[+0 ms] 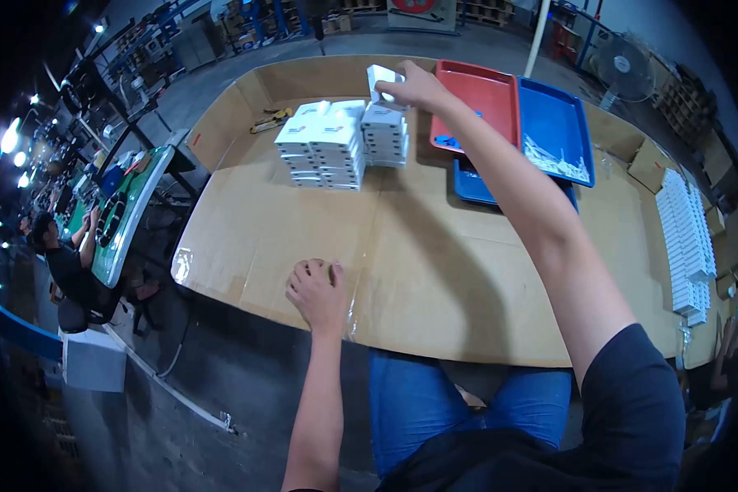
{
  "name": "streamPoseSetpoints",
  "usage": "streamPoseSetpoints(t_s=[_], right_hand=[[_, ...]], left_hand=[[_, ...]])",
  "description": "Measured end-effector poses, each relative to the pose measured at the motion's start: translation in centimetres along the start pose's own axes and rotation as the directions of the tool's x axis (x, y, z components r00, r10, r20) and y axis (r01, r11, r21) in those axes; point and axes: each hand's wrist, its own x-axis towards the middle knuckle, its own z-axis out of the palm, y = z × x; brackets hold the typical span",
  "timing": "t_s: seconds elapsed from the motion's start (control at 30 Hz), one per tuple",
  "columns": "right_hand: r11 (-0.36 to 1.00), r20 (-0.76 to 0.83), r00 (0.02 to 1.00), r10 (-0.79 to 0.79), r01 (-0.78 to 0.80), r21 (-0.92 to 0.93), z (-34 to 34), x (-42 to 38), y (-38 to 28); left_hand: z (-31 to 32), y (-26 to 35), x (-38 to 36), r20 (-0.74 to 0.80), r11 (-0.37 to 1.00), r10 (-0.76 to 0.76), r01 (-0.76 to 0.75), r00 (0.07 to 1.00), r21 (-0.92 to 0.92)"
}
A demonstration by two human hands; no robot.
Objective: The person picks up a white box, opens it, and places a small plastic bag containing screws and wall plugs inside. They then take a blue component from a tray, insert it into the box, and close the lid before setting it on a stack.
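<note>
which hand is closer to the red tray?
Right. The right hand is stretched out, holding a small white box over the box stacks, just beside the red tray. The left hand rests fisted at the table's near edge, far from it.

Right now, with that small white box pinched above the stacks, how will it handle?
The small white box probably is light: the right hand lifts it at full reach. It looks stiff, with crisp edges. The stack of white boxes below is tall and narrow, so a nudge might tip it.
</note>
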Motion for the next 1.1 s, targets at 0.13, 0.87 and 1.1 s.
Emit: streamPoseSetpoints(t_s=[0.13, 0.87, 1.1], right_hand=[[0.829, -0.21, 0.91, -0.358, 0.413, 0.377, -5.2, -11.8, 3.8], [0.845, -0.519, 0.762, -0.388, 0.519, 0.131, -10.5, -47.3, 17.2], [0.8, -0.507, 0.746, -0.431, 0.576, 0.167, -9.0, -49.8, 18.1]], left_hand=[[0.5, -0.1, 0.1, -0.047, 1.0, 0.0, -0.001, 0.999, -0.016], [-8.4, 24.5, -8.3, 0.366, 0.214, 0.67, 0.304, 0.646, -0.928], [-9.9, 28.6, -11.4, 0.307, 0.138, 0.78, 0.329, 0.546, -0.934]])
